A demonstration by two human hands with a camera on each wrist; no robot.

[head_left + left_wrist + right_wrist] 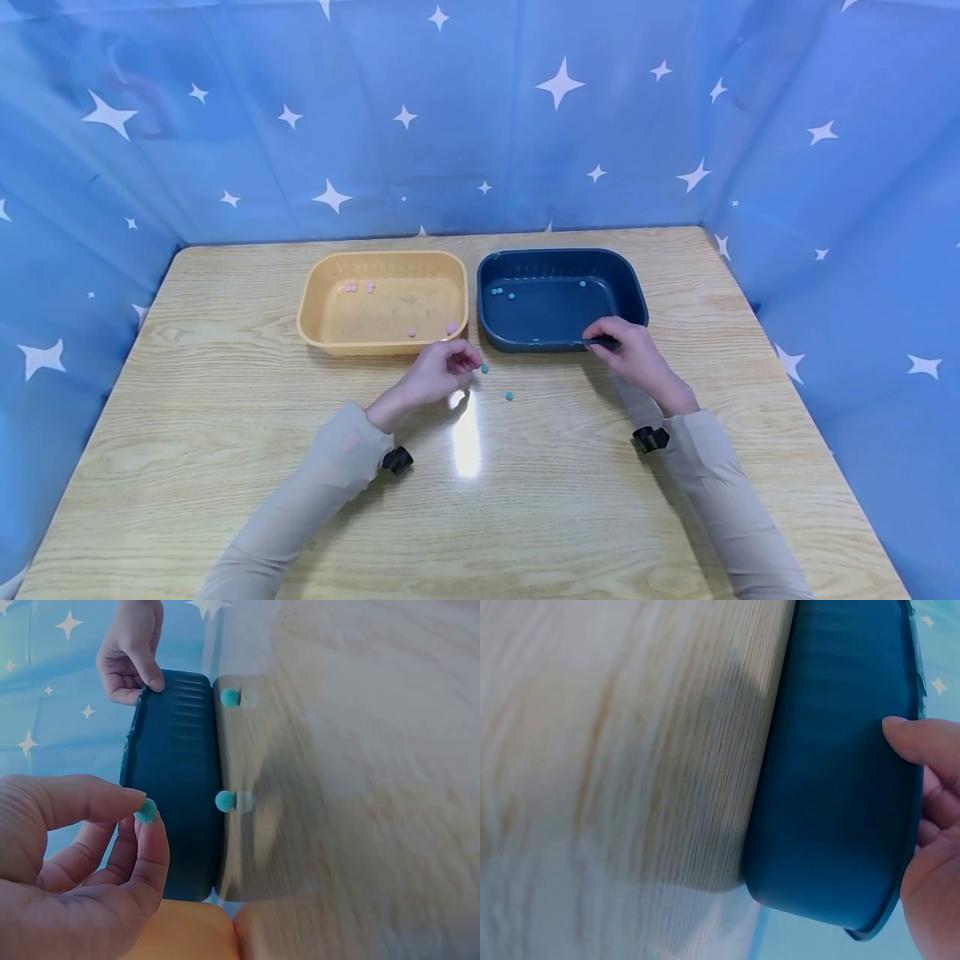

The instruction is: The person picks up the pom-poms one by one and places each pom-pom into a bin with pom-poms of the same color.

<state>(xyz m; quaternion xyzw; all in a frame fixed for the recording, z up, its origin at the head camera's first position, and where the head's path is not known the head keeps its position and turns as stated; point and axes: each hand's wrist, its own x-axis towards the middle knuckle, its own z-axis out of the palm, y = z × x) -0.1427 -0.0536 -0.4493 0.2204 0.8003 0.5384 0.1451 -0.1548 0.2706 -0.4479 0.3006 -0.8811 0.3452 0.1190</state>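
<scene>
My left hand point(442, 373) is over the table in front of the gap between two bins. Between thumb and index finger it pinches a small teal ball point(146, 811). Two more teal balls point(225, 801) lie on the wood in the left wrist view, near the dark blue bin point(176, 780). In the head view one teal ball point(509, 396) lies on the table just right of this hand. My right hand point(628, 350) grips the front rim of the dark blue bin near its right corner, thumb point(907, 739) against the outer wall. Several teal balls point(512, 296) lie inside.
A yellow-orange bin point(318, 337) stands left of the blue one, with several pink balls point(371, 287) inside. Both rest on a wood-grain table point(225, 433). A blue curtain with white stars point(480, 108) hangs behind and at the sides.
</scene>
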